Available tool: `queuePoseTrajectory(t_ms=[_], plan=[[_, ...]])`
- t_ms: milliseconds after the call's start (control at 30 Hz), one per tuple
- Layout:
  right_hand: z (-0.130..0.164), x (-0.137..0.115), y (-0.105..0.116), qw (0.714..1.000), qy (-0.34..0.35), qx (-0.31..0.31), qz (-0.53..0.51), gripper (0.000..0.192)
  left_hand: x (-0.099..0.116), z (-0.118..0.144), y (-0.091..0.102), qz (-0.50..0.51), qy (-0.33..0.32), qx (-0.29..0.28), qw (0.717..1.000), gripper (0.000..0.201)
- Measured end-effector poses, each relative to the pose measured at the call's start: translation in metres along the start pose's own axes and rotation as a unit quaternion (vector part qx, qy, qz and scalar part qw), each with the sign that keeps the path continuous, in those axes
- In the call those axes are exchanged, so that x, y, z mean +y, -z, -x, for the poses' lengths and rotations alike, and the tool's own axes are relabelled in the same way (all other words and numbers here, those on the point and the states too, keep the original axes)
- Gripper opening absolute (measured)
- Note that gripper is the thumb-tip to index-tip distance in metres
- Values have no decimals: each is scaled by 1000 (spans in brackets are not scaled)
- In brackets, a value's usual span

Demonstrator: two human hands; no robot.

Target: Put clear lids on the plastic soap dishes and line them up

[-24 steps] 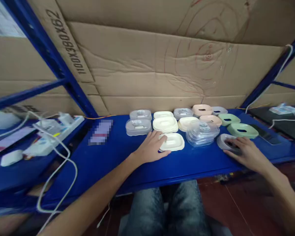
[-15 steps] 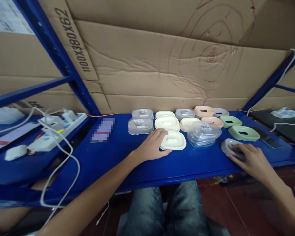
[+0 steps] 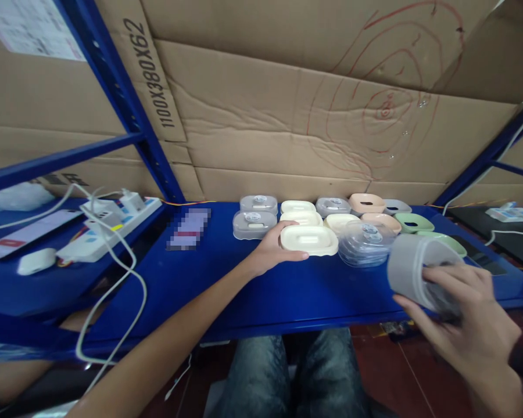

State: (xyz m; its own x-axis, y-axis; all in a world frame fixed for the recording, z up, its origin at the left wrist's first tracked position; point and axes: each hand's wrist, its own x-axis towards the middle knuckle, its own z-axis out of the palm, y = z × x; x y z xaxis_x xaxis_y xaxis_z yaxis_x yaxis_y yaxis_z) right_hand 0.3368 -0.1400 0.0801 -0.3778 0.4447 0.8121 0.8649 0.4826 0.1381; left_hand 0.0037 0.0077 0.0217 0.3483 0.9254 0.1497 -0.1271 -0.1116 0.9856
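My left hand (image 3: 268, 252) grips the left end of a cream plastic soap dish base (image 3: 310, 239), thumb along the front edge. The base is lifted and tilted so its recessed top faces me. At the right, my right hand (image 3: 470, 316) holds a grey soap dish shell (image 3: 404, 270), a hollow rounded ring, with fingers reaching into its opening. The shell is tipped on its side above the table's front edge. Between the hands lies a stack of clear lids (image 3: 366, 249). More cream bases (image 3: 299, 207) stand behind my left hand.
Lidded grey soap dishes (image 3: 255, 225) stand left of the cream bases. Peach shells (image 3: 366, 202) and green shells (image 3: 414, 222) sit at the back right. A phone with a blurred screen (image 3: 189, 229), a power strip (image 3: 87, 244) and white cables lie left. Cardboard (image 3: 253, 104) walls the back.
My right hand has lifted the grey shell off the table and tipped it up, towards me. My left hand has raised and tilted the cream base. The view has shifted slightly.
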Motion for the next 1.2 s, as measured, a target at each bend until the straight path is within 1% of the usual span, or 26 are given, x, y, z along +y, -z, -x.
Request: queuePoseTrajectory(t_ms=[33, 100, 167, 233, 300, 367, 500, 567, 633, 667, 700, 767, 833, 867, 933, 1033, 1133, 1200], plan=[[-17, -13, -6, 999, 25, -4, -31, 49, 2, 1, 0, 26, 10, -6, 1000, 88], [-47, -35, -26, 994, 81, 1, -72, 46, 5, 2, 0, 61, 12, -23, 998, 89], [-70, -48, -53, 987, 132, -25, -85, 38, 6, 3, 1, 79, 3, -50, 996, 92], [-83, -53, -81, 980, 166, -53, -99, 34, 6, 3, 3, 89, -13, -67, 994, 96], [-88, -54, -103, 975, 173, -66, -124, 34, 5, 3, 7, 94, -23, -76, 992, 99], [-87, -52, -117, 973, 160, -71, -149, 35, 5, 3, 13, 99, -22, -90, 991, 99], [-85, -49, -126, 972, 140, -79, -169, 36, 14, 7, 22, 155, -10, -142, 978, 96], [-87, -48, -129, 971, 146, -85, -168, 35, 20, 8, 23, 195, -8, -152, 969, 89], [-90, -47, -135, 970, 157, -94, -161, 35, 25, 8, 22, 222, -3, -138, 965, 75], [-92, -47, -138, 969, 163, -100, -156, 35, 26, 6, 22, 230, 3, -117, 966, 67], [-96, -47, -142, 968, 169, -107, -153, 34, 26, 5, 21, 233, 10, -88, 968, 59], [-104, -49, -151, 963, 179, -125, -155, 34, 23, 0, 20, 229, 19, -10, 973, 47], [-112, -50, -160, 959, 184, -144, -163, 37, 21, -4, 22, 218, 22, 58, 974, 39], [-116, -51, -164, 958, 178, -145, -174, 38, 20, -5, 24, 212, 21, 80, 974, 39], [-121, -53, -172, 961, 140, -121, -205, 38, 21, -6, 28, 202, 16, 104, 974, 45], [-120, -55, -184, 964, 34, -49, -258, 36, 27, -4, 33, 186, -4, 124, 975, 53], [-114, -56, -191, 953, -63, -11, -297, 43, 30, -3, 34, 160, -19, 119, 980, 59], [-110, -57, -192, 944, -102, -7, -315, 45, 28, -3, 33, 154, -20, 107, 982, 63]])
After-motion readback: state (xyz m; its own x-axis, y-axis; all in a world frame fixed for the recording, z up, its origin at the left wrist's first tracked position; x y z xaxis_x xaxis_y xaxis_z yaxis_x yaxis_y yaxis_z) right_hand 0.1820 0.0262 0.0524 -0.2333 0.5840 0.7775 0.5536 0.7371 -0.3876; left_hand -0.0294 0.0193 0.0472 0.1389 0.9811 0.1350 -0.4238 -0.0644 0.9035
